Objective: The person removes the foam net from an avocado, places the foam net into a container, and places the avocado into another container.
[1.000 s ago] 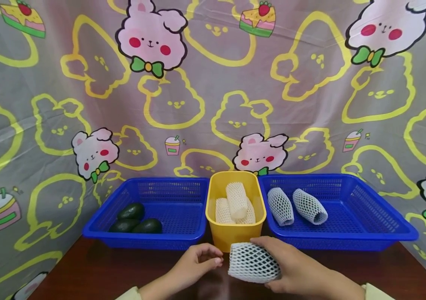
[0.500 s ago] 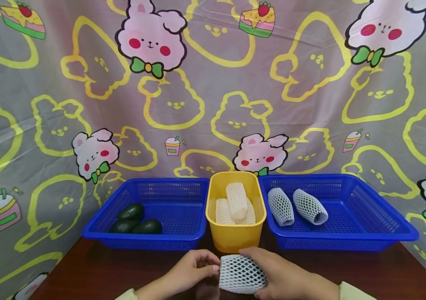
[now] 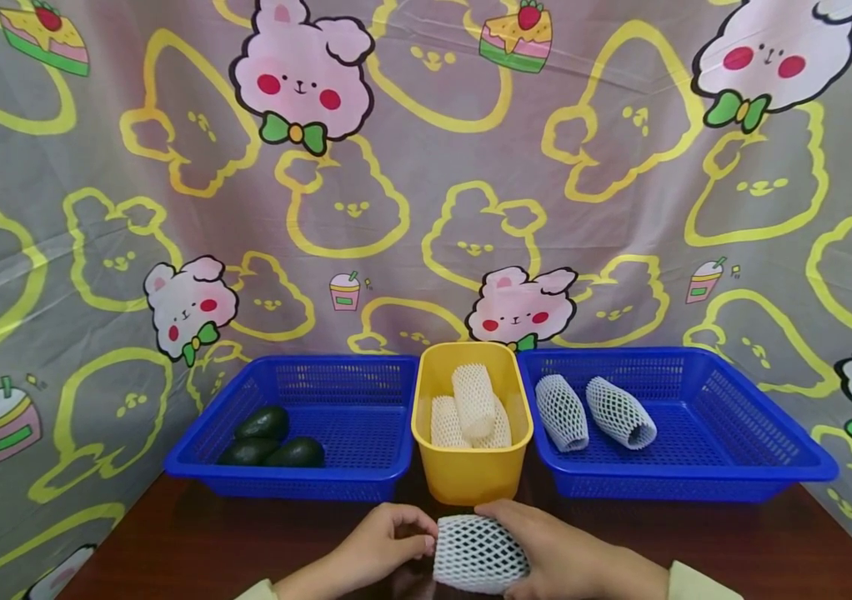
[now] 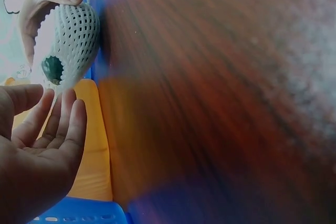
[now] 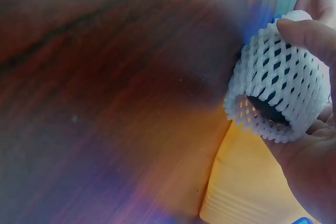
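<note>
Avocado [image 4: 52, 69] in its foam sleeve [image 3: 480, 554], and it's moving! Over the last second the right hand [image 3: 564, 550] has been drawing it leftward and closer to the body, so now it's sitting just in front of the yellow tub [image 3: 471, 477], low at the table [image 3: 208, 546]. That right hand is clamping round the sleeve; the left hand [image 3: 377, 546] is keeping its fingers loosely bent at the sleeve's open end, contact hard to call. For the sleeving work, that's bringing the mesh rim within reach of both hands, apparently for adjusting. Brands? The backdrop [image 3: 426, 167] is showing cartoons, but no readable writing is appearing.
</note>
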Demonstrator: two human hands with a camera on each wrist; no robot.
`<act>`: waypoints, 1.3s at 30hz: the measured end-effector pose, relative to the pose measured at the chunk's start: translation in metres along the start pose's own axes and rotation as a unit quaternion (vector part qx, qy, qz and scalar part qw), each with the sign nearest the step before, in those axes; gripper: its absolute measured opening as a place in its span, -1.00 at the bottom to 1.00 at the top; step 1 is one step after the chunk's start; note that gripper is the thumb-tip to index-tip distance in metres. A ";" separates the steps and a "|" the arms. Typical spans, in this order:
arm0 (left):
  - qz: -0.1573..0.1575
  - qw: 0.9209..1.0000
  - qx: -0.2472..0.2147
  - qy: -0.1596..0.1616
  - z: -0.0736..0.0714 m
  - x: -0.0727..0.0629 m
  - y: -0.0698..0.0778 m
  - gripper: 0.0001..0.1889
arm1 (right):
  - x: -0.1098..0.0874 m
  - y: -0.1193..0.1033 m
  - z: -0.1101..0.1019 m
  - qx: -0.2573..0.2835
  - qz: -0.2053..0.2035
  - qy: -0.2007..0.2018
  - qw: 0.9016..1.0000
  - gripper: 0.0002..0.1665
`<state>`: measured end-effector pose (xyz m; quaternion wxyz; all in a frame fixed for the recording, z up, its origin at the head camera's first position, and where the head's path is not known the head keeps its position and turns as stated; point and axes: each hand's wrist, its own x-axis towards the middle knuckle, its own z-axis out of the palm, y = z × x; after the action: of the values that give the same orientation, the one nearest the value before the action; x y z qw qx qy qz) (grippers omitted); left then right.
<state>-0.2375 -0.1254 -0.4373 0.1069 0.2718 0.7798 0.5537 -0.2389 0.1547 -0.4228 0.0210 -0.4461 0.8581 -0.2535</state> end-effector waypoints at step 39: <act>0.026 0.999 0.002 0.024 0.013 0.014 -0.005 -0.89 | -0.008 0.006 -0.013 0.032 0.068 -0.014 0.997 -0.05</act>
<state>-0.2440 -0.1086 -0.4444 0.0730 0.2792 0.7756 0.5614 -0.2419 0.1694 -0.4154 0.0648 -0.3892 0.8775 -0.2726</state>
